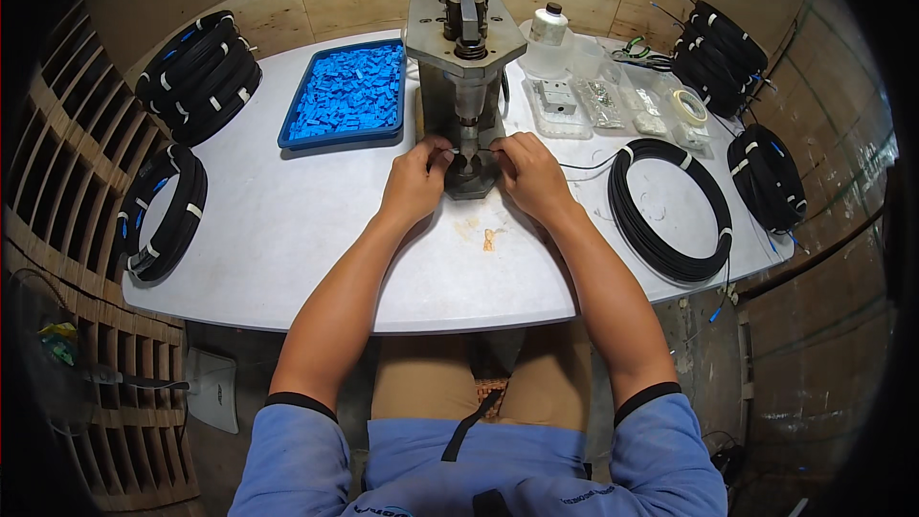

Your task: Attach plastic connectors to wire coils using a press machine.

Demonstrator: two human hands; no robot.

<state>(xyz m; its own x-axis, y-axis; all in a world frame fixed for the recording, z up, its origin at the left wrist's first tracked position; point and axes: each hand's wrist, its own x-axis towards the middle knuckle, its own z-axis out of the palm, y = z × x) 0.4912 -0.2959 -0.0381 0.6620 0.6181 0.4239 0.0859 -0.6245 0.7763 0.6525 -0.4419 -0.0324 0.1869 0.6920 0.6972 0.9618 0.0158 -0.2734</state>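
Note:
A grey metal bench press (pixel 440 101) stands in front of me, its ram over a small round base. My left hand (pixel 414 180) is at the left of the ram, thumb and forefinger pinched on something too small to make out. On the opposite side my right hand (pixel 534 174) is closed on a thin black cable (pixel 586 168) at the ram. This cable runs right to a large coil of black cable (pixel 622 201) bound with white ties. The fingertips of both hands come close together under the ram, and what lies between them is largely hidden.
Left of the press is a dark blue tray (pixel 335 141) full of small blue pieces. More black cable coils (pixel 201 77) lie at both table ends. At the back right stand a white bottle (pixel 549 27), a tape roll (pixel 688 106) and clear trays (pixel 560 126) of small parts.

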